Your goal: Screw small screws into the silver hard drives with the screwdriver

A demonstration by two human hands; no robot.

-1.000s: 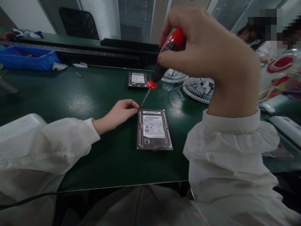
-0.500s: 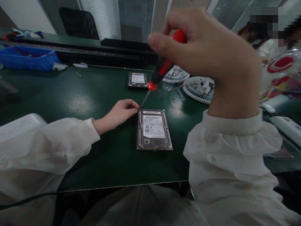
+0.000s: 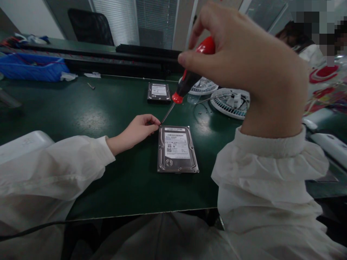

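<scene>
Hard drive flat, label up, on green table. Right hand raised at its 1 o'clock, wrist bent, fingers curled round screwdriver; tip at drive's 11 o'clock corner. Left hand low at 10 o'clock, thumb and index nearly together at that corner; can't tell if anything's pinched.

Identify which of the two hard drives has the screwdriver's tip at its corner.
The nearer hard drive: the screwdriver in the right hand meets its far left corner, by the left hand. The other drive lies farther back, untouched.
</scene>
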